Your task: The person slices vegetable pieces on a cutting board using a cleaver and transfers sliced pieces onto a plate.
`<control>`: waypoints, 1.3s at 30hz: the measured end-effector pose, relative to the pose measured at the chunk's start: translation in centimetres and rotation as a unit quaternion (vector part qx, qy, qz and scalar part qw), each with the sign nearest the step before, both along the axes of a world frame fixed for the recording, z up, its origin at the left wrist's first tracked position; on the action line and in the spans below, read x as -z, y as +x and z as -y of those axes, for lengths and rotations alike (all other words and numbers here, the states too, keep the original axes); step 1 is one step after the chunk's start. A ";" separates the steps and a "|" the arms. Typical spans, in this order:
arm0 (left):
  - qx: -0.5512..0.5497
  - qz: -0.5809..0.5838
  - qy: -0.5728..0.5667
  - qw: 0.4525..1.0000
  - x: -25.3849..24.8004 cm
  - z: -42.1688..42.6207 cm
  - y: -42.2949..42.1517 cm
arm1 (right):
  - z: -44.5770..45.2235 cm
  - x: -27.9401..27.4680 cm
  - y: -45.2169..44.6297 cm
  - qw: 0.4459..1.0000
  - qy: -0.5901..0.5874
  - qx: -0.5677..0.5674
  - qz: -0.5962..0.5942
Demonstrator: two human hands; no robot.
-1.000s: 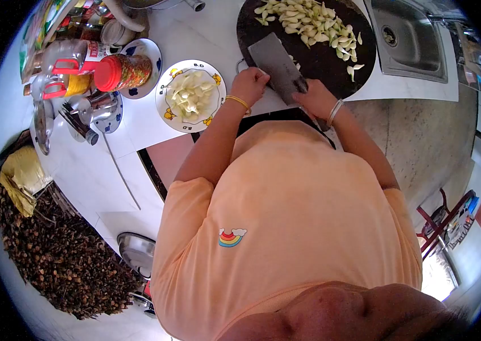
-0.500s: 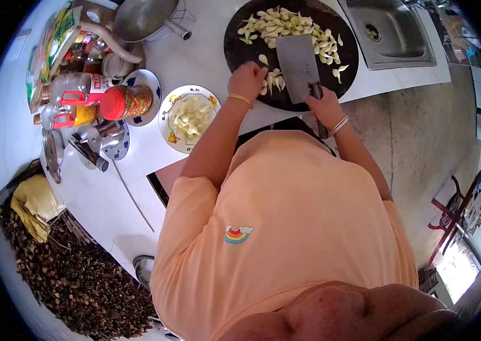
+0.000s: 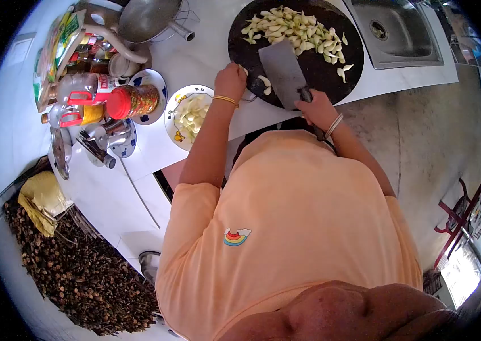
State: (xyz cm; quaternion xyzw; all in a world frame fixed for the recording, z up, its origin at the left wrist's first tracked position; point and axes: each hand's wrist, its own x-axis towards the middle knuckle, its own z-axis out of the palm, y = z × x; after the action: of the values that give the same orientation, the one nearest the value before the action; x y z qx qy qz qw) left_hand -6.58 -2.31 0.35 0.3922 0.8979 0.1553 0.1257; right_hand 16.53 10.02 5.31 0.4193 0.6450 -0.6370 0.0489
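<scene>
My right hand (image 3: 317,111) is wrapped round the handle of a cleaver (image 3: 283,71), whose wide blade lies over the near part of a dark round board (image 3: 340,77). My left hand (image 3: 231,82) is closed at the board's left edge, with a small pale piece showing at its fingertips. Garlic cloves (image 3: 300,31) are heaped at the back of the board, and a few lie between my left hand and the blade. A plate with a duck pattern (image 3: 172,122) holds pale garlic pieces (image 3: 192,113), left of my left forearm.
A steel sink (image 3: 416,48) is at the right. At the left stand a red-lidded jar (image 3: 132,102), bottles (image 3: 84,88), a metal cup (image 3: 116,129) and a lidded pan (image 3: 149,20). A long thin stick (image 3: 138,190) lies on the white counter.
The view has shifted. Since half a second ago my left hand has moved left, away from the cleaver, and the blade has tilted to the left. Fewer cloves lie beside the blade.
</scene>
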 end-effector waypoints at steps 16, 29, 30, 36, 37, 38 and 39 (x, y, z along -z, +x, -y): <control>-0.162 0.484 0.135 0.849 0.1 -0.7 4.8 | 0.4 1.3 0.1 0.960 0.219 -0.164 0.057; -0.120 0.494 0.087 0.857 -0.5 0.3 4.3 | 0.8 -1.4 0.2 0.963 0.205 -0.161 0.064; -0.119 0.495 0.086 0.857 -0.2 0.4 4.3 | 0.8 -1.2 0.3 0.964 0.204 -0.160 0.065; -0.121 0.495 0.100 0.854 -0.4 0.8 4.4 | 0.4 -1.5 0.5 0.974 0.147 -0.148 0.090; -0.109 0.491 0.096 0.859 -0.3 0.8 4.3 | 0.3 -1.4 0.7 0.979 0.126 -0.140 0.081; -0.098 0.487 0.091 0.863 -0.2 0.9 4.2 | 0.3 -1.3 0.7 0.983 0.105 -0.131 0.071; -0.099 0.488 0.091 0.862 0.1 0.9 4.2 | 0.4 -1.7 0.6 0.983 0.105 -0.133 0.072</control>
State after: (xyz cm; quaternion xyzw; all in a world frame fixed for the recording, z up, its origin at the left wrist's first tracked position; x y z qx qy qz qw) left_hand -2.35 -3.22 0.28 0.1845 0.7377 0.4199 0.4955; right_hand 17.16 9.63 6.97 0.3774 0.7529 -0.5220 0.1350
